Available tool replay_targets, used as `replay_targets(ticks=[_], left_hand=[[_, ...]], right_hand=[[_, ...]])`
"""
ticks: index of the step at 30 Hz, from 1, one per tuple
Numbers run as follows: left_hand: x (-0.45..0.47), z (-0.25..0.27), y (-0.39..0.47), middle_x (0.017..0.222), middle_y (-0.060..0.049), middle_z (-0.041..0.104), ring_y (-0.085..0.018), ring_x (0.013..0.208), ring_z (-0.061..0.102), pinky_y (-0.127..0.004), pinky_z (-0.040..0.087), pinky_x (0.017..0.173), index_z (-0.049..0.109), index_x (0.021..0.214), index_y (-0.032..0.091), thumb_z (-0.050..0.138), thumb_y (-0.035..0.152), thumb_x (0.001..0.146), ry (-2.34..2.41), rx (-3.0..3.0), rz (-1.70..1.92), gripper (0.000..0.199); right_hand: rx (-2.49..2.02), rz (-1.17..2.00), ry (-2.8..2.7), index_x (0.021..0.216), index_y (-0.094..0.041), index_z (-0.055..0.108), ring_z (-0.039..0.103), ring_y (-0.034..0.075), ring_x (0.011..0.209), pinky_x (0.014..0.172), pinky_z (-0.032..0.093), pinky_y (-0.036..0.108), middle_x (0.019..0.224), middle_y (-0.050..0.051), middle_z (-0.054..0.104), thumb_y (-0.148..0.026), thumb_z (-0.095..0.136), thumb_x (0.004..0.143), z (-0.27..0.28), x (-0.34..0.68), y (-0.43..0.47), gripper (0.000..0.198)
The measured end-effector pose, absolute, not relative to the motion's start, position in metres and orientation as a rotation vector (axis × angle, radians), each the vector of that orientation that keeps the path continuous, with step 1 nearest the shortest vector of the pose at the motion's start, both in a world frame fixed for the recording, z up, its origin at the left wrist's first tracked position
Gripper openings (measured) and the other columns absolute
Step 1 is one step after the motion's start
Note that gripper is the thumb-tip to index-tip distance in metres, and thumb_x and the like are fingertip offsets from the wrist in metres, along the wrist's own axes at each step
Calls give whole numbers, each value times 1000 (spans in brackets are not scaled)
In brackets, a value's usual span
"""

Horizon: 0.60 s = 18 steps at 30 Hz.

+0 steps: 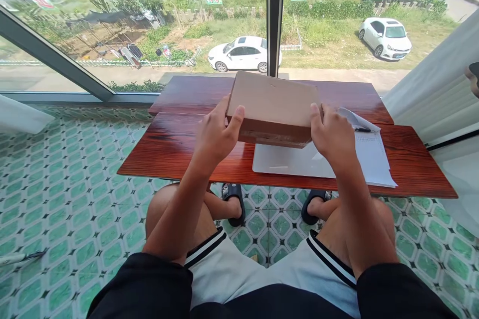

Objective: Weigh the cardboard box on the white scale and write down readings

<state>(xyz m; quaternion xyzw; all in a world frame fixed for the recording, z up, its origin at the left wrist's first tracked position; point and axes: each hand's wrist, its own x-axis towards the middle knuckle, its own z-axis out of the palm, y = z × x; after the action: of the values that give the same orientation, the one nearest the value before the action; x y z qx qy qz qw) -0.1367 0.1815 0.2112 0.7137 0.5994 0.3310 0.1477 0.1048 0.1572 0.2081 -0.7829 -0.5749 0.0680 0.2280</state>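
Observation:
A closed brown cardboard box (275, 99) is held up over the table, slightly tilted, with a strip of clear tape on its near side. My left hand (220, 132) grips its left end, thumb on the near top edge. On the right end, my right hand (332, 129) grips in the same way. The fingers of both hands are partly hidden behind the box. Below it lies a flat silvery-white sheet or board (288, 162), partly covered by the box and my right arm.
Glossy reddish-brown table (179, 144) in front of a large window. White papers (370, 159) with a dark pen (362, 130) lie at the right. A window post (275, 20) rises behind the table. White curtains (445, 75) hang at the right. Green patterned tiles (93, 184) cover the floor.

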Motion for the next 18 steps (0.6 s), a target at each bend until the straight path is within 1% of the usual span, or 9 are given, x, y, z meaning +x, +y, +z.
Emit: replay_targets(ticks=[4,7,10,12,15,18], left_hand=[[-152,220,178,123,-12,72,-35,116,64,-44,44,103,61,139,25,35,58,100,1907,2044,956,57],[-161,226,176,124,-11,72,-34,120,63,-43,44,103,60,141,26,33,57,100,2021,2028,965,58],[-170,232,175,118,-10,73,-33,119,64,-42,44,101,61,139,27,33,57,101,2094,2009,1009,56],[-176,235,175,115,-10,73,-33,119,64,-43,45,100,64,135,28,34,56,101,2136,1984,1043,53],[-186,239,176,117,-10,73,-34,119,64,-46,45,100,67,131,29,35,53,100,2208,1937,1108,51],[-197,242,176,114,-9,74,-34,116,66,-48,44,98,69,128,32,35,52,100,2248,1913,1140,49]], right_hand=[[-2074,202,-1640,100,-18,61,63,29,83,75,41,36,90,14,69,-56,24,106,203,86,158,53],[-1992,201,-1665,99,-19,59,60,26,75,68,35,33,86,11,67,-58,24,105,200,75,159,53],[-1877,223,-1687,103,-19,60,59,25,73,64,30,32,86,10,68,-63,25,104,196,64,159,56],[-1793,262,-1698,108,-19,62,60,26,74,64,29,32,86,10,69,-66,25,102,192,58,159,60],[-1673,310,-1718,117,-19,63,59,26,75,64,30,32,88,10,70,-65,26,102,185,47,159,61],[-1597,338,-1749,120,-18,62,58,25,75,64,30,31,88,9,69,-63,26,102,176,37,158,61]])
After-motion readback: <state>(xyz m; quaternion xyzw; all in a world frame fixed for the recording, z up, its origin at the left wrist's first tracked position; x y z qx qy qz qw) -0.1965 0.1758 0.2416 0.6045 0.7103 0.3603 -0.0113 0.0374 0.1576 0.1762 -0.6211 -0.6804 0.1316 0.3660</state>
